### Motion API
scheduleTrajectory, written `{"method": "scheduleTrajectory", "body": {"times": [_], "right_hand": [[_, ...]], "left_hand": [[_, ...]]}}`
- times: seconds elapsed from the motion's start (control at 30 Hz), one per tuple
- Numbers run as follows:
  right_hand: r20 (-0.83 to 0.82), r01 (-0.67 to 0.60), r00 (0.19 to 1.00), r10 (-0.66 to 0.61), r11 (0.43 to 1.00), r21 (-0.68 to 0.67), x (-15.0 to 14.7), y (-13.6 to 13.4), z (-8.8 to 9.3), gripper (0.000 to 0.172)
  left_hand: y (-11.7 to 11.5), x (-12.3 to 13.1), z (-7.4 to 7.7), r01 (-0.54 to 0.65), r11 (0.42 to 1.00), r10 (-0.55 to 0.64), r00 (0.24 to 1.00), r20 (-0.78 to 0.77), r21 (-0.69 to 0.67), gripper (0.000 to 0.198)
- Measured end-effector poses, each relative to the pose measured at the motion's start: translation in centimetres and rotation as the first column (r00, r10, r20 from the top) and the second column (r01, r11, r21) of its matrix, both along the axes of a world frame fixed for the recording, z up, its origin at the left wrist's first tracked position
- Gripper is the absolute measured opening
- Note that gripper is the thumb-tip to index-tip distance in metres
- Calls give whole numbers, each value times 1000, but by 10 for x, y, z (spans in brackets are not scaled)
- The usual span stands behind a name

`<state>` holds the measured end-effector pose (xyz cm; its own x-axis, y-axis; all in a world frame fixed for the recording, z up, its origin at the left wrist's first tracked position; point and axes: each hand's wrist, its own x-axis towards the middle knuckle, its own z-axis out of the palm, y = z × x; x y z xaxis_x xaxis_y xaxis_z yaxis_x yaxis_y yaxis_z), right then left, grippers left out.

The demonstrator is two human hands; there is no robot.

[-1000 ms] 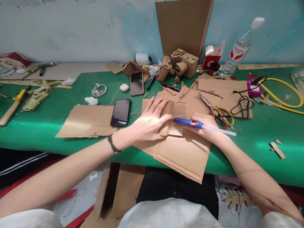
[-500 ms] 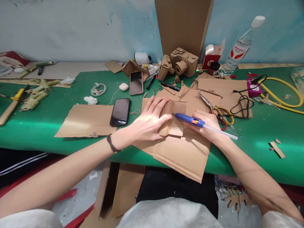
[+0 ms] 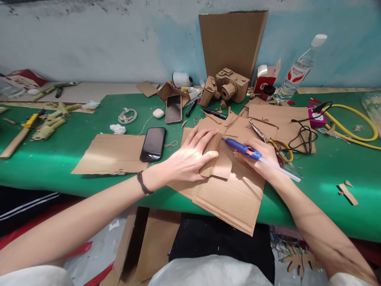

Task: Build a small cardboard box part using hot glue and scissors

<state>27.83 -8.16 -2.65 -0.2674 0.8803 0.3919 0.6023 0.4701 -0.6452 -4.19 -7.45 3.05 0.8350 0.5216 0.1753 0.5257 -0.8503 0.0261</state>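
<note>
My left hand (image 3: 190, 157) lies over a small cardboard piece (image 3: 210, 169), fingers stretched and spread, pressing it down. A flat cardboard strip (image 3: 223, 169) shows along that piece's right side. In my closed right hand (image 3: 259, 155) is a blue hot glue gun (image 3: 244, 149), with a clear glue stick (image 3: 281, 169) sticking out of its back end. The nozzle points left at the seam between piece and strip, close to my left fingertips; whether it touches, I cannot tell. Beneath both hands is a larger cardboard sheet (image 3: 229, 202), its front corner jutting past the table edge.
Yellow-handled scissors (image 3: 279, 145) and a black cable (image 3: 302, 135) lie right of my right hand. Two phones (image 3: 152, 144) and another cardboard sheet (image 3: 110, 155) are to the left. Behind stand a cardboard camera model (image 3: 233, 85) and a water bottle (image 3: 297, 73).
The glue gun's nozzle has moved away from me along the seam, toward the far end of the piece. My left hand keeps its place on the cardboard. The view has tilted up slightly.
</note>
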Motion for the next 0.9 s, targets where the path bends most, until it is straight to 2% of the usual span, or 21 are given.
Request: {"method": "scheduleTrajectory", "body": {"times": [0.3,0.4,0.5,0.67,0.9], "right_hand": [[-79,-6,997,5,1000,-14,-3,2,-1,32],[-79,27,996,-30,999,-44,-3,0,-1,33],[-85,68,994,-74,995,-72,-3,-1,0,38],[-59,57,996,-61,996,-70,-5,-1,4,52],[-23,141,989,-143,988,-66,-7,3,-1,64]], "left_hand": [[0,0,-2,4,1000,-4,1000,23,13,66],[0,0,-1,-17,1000,17,1000,13,20,65],[-1,2,1,-8,1000,8,1000,6,16,61],[-3,3,0,0,1000,0,1000,22,26,60],[-2,2,-2,2,1000,-3,1000,12,27,61]]}}
